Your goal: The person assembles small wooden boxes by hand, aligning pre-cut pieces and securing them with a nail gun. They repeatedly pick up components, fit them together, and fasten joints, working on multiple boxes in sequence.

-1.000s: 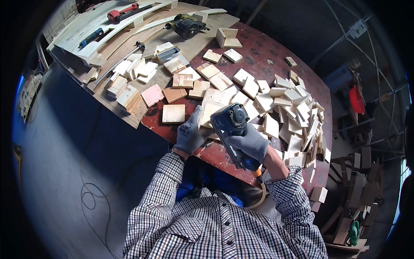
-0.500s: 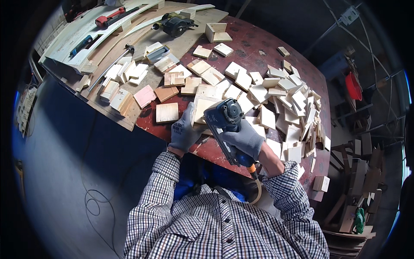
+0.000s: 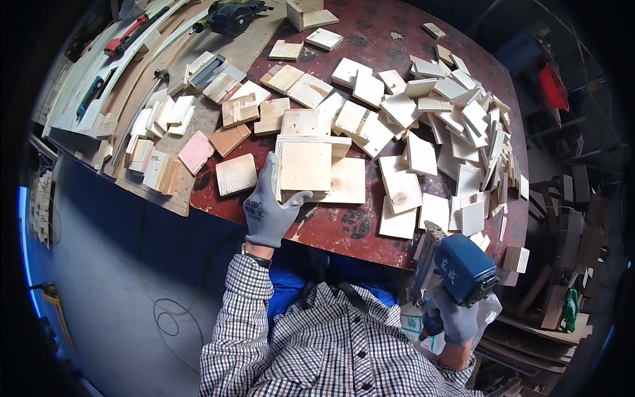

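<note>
My gloved left hand [image 3: 270, 210] grips the left and near edges of a small wooden box piece [image 3: 305, 167], its thumb along the near edge. The piece looks joined from flat pale boards, with a strip along its far side. Another pale board [image 3: 348, 180] shows at its right, partly hidden by it. My gloved right hand [image 3: 456, 319] is closed around the handle of a blue nail gun [image 3: 465, 268], held at the table's near right edge, well apart from the box piece. Part of the handle is hidden by the gun's body and my fingers.
A heap of pale wooden blocks [image 3: 466, 145] covers the right of the red table [image 3: 370, 26]. More blocks [image 3: 236, 175] lie at left, with a hammer [image 3: 161, 76] beyond. A circular saw [image 3: 231, 16] and a red tool [image 3: 127, 34] lie at far left.
My right hand has drawn the nail gun off the box piece, to the right and toward me. My left hand still holds the piece, which now shows uncovered.
</note>
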The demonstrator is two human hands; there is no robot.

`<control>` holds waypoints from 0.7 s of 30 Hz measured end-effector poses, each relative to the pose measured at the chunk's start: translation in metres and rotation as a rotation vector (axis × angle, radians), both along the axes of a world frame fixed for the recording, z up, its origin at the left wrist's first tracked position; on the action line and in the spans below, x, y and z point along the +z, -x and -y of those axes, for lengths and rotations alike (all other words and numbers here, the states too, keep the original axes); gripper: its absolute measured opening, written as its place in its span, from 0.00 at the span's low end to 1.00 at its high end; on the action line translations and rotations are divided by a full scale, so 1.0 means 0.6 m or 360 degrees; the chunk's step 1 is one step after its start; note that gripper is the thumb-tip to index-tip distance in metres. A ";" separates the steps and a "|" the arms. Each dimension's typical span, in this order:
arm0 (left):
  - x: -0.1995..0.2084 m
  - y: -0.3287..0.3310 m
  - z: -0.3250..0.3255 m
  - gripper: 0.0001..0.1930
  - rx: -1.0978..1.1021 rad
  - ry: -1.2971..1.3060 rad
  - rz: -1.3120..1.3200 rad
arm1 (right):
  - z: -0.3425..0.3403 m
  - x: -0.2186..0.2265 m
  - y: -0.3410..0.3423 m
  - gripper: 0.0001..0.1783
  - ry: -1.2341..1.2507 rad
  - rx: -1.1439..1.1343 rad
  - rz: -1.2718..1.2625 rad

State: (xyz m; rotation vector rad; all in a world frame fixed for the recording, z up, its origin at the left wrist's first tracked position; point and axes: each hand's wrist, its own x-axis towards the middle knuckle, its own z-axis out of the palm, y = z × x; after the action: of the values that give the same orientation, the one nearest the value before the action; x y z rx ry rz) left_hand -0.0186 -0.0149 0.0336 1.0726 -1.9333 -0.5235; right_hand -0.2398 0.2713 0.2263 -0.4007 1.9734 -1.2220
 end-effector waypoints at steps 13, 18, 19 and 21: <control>0.042 -0.019 0.023 0.28 -0.0200 0.0615 0.0639 | -0.043 0.020 0.023 0.08 -0.0051 -0.0447 -0.0363; 0.043 -0.018 0.018 0.22 -0.0251 0.0645 0.0571 | -0.099 0.026 0.102 0.07 0.0331 -0.0842 -0.0518; 0.047 -0.018 0.020 0.22 -0.0272 0.0665 0.0603 | -0.124 0.024 0.127 0.07 0.0373 -0.0728 -0.0591; 0.047 -0.010 0.026 0.21 -0.0345 0.0847 0.0637 | -0.153 0.007 0.184 0.11 0.0210 -0.0756 -0.0762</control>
State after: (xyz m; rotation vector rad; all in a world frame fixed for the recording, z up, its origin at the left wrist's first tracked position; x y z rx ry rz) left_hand -0.0128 -0.0307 0.0616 0.6564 -2.3690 0.1148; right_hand -0.3501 0.3630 0.2307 -0.3177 2.4990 -1.6782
